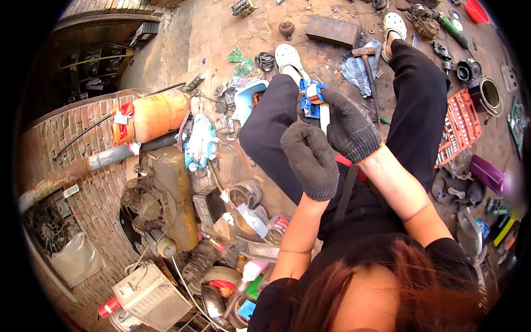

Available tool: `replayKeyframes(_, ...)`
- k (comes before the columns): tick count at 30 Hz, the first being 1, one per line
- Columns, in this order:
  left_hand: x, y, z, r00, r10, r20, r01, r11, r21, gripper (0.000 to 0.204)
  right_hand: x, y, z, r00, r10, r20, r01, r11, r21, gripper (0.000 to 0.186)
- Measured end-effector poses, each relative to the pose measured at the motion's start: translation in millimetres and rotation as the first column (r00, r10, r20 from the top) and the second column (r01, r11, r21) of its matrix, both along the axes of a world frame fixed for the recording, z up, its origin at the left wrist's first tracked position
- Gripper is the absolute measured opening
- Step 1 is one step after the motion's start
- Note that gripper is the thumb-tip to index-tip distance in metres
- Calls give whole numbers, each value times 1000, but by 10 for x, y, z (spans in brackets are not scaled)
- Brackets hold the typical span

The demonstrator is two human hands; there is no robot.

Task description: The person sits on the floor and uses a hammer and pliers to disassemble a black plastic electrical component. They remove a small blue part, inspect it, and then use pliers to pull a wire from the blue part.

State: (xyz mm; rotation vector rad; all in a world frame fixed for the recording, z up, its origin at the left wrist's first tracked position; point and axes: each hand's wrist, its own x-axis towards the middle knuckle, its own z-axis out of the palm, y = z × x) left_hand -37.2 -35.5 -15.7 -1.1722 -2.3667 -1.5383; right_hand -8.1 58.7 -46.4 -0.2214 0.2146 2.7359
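Observation:
Both of my hands wear dark grey knit gloves and meet over my lap. My right hand (pixel 352 128) is closed at the fingertips on a small blue plastic part (pixel 312 99) with pale and orange-brown bits on it. A flat whitish strip (pixel 324 117) hangs below the part, between my hands. Just nearer to me, my left hand (pixel 311 160) has its fingers curled in close to the strip. What those fingers hold, if anything, is hidden by the glove.
A hammer (pixel 369 74) lies on a blue rag (pixel 354 76) between my feet. A metal block (pixel 332 31) sits farther off. To the right lies an orange socket set case (pixel 460 126). On the left are an orange gas cylinder (pixel 157 116), a light blue basin (pixel 244 102) and scattered machine parts.

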Motion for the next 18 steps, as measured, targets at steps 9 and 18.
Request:
replayKeyframes(9,73,-59,342,988,26,154,-63,967,247,13,187,185,-166,999,-44,-16,46,986,158,31)
replayKeyframes(18,243,-242,187,932,-343,117,319,930,185,13,178,604,-311,921,-303,246,353,915,-195,22)
